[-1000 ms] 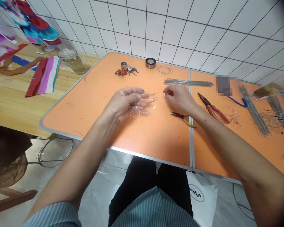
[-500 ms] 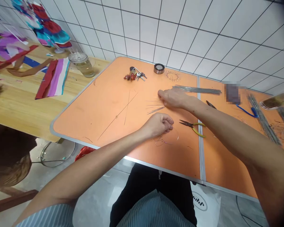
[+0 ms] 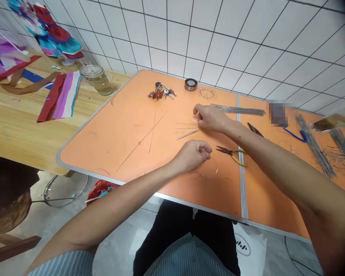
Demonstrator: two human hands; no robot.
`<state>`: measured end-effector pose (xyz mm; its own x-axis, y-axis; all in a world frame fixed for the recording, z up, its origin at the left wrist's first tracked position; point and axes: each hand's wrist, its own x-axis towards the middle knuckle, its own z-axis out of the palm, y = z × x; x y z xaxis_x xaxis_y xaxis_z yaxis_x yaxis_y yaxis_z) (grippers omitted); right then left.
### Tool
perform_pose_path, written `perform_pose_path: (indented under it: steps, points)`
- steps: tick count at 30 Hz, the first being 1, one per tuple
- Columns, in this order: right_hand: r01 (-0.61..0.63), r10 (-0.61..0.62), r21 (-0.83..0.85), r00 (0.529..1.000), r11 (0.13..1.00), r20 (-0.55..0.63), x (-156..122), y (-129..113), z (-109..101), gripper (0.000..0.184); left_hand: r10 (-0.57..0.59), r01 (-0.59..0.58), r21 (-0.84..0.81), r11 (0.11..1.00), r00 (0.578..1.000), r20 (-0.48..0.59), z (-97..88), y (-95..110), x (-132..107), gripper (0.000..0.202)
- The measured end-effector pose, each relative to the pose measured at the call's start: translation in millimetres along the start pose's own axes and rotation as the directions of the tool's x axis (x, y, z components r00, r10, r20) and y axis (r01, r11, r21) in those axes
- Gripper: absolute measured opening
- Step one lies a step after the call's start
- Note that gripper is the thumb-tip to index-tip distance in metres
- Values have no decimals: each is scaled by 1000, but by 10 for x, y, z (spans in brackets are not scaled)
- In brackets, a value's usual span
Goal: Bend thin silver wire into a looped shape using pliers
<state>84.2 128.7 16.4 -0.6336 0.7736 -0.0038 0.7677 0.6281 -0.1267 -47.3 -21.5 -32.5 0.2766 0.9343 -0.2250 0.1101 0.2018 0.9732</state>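
My left hand (image 3: 192,154) is closed above the orange table, thumb and fingers pinched on a thin wire loop (image 3: 217,170) that curves out below it. Farther back, my right hand (image 3: 210,118) has its fingers bent down at several loose thin wires (image 3: 186,131), which fan out to the left. Its fingertips meet a wire there, though the contact is partly hidden. Pliers with yellow handles (image 3: 238,160) lie right of my left hand, jaws pointing left. Behind my right hand is a bundle of straight wires (image 3: 244,110).
Two crossed wires (image 3: 153,127) lie left on the orange table (image 3: 89,142). Toward the wall are keys (image 3: 168,92), a tape roll (image 3: 191,84) and a wire ring (image 3: 207,93). More wire bundles (image 3: 316,145) lie right. A glass mug (image 3: 99,79) stands on the wooden table.
My right hand's index finger has lifted and bent apart from the others above the wires. My left hand stays nearly still with the wire loop. The whole view has shifted slightly.
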Motion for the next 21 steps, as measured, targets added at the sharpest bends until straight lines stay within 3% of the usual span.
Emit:
perform_pose_path:
  steps: [7,16,21]
  points:
    - [179,-173,-88,982,980,70,49,-166,-17,43,134,-135,106,985,991,13,10,-53,2,16]
    - [188,-122,-257,960,948,252,158,-353,-116,39,114,-117,73,990,992,45,0,-83,35,18]
    - [232,-160,-280,953,932,256,165,-337,-45,34,104,-107,59,993,994,44,-2,-74,39,18]
